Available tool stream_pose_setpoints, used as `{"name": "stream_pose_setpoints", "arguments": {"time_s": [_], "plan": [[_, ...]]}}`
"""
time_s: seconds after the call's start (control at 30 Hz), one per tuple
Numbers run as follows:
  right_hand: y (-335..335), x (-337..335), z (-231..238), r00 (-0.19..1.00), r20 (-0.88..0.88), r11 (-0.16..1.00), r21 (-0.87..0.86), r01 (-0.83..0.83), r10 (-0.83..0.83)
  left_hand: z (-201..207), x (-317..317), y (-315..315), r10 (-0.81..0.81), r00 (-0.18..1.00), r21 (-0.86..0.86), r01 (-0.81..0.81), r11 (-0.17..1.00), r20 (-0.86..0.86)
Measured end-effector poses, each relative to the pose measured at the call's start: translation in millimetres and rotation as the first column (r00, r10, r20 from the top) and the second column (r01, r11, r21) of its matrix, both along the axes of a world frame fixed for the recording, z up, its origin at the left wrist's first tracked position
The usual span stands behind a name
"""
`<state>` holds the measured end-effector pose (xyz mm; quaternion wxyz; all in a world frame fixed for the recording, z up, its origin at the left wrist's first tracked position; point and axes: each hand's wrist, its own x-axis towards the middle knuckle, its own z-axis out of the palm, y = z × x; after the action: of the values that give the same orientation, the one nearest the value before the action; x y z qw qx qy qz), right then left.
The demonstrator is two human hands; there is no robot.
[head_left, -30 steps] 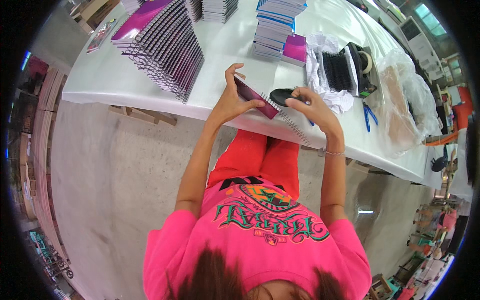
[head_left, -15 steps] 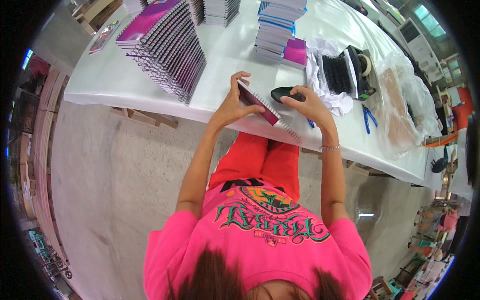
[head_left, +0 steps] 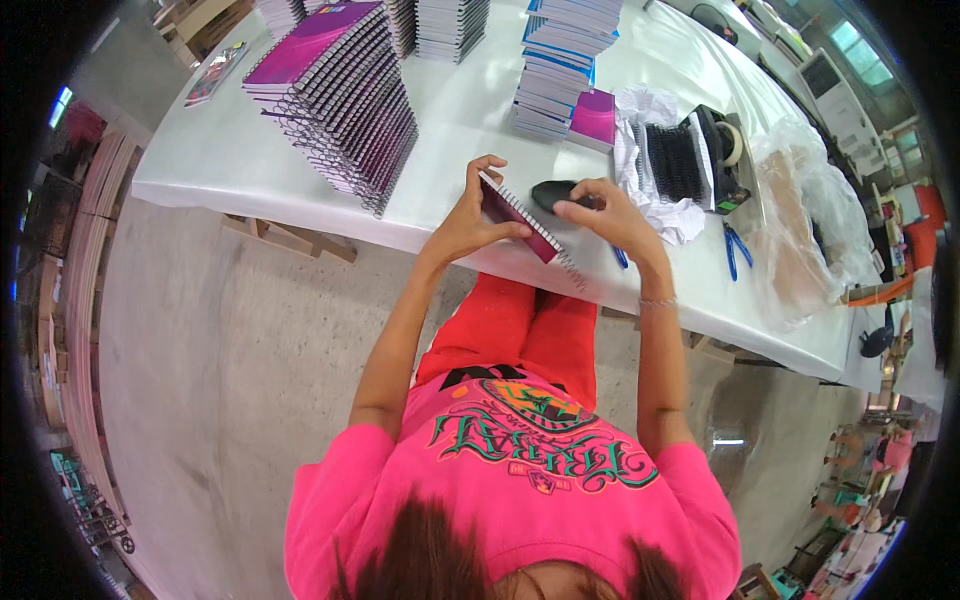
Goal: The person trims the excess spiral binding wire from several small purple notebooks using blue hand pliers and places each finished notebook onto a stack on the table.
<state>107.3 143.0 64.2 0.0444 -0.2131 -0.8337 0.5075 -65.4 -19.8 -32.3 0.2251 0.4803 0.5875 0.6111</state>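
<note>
Near the middle of the frame, the left hand (head_left: 468,228) has its grip closed around a slim maroon notebook (head_left: 507,211), holding it tilted above the front edge of the white table (head_left: 450,125). A wire coil (head_left: 571,270) runs along the notebook's upper-right side, its loose tail sticking out past the lower-right end. The right hand (head_left: 617,217) pinches a black oval piece (head_left: 552,194) between thumb and fingers, just beside that coiled side; whether the two touch is unclear.

The step in hand looks like feeding the coil through the holes along the edge. The next move seems to call for a steady left grip and the tail kept in line with the holes, so no loop skips one.

Coil-bound notebooks (head_left: 345,100) stand stacked at upper left; blue-handled pliers (head_left: 736,250) lie right of the hands.
</note>
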Motion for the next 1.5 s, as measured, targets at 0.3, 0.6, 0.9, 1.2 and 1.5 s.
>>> {"name": "stream_pose_setpoints", "arguments": {"time_s": [0.3, 0.6, 0.9, 1.2, 1.5], "plan": [[-20.7, 0.3, 9.7, 0.981, -0.168, 0.973, -0.192, -0.127, 0.094, -4.7, -2.3, 1.7, -0.033, 0.998, -0.049, 0.036, 0.998, 0.063], [-29.5, -6.3, 8.1, 0.981, -0.141, 0.965, -0.206, -0.162, 0.134, -1.3, 0.7, -4.1, -0.088, 0.987, -0.006, 0.089, 0.996, 0.137], [-4.0, -28.4, -17.1, 0.991, -0.136, 0.961, 0.271, 0.053, -0.017, 3.3, 3.0, -6.7, -0.065, 0.995, -0.016, 0.067, 0.998, 0.071], [7.0, 32.3, -75.8, 0.926, -0.146, 0.648, 0.677, 0.350, -0.347, 0.4, 35.7, 5.0, 0.279, 0.960, 0.087, -0.280, 0.956, 0.033], [-1.3, 79.7, -93.1, 0.787, -0.345, 0.576, 0.542, 0.612, -0.512, 10.8, 29.9, 0.3, 0.316, 0.945, 0.049, -0.321, 0.946, 0.084]]}}
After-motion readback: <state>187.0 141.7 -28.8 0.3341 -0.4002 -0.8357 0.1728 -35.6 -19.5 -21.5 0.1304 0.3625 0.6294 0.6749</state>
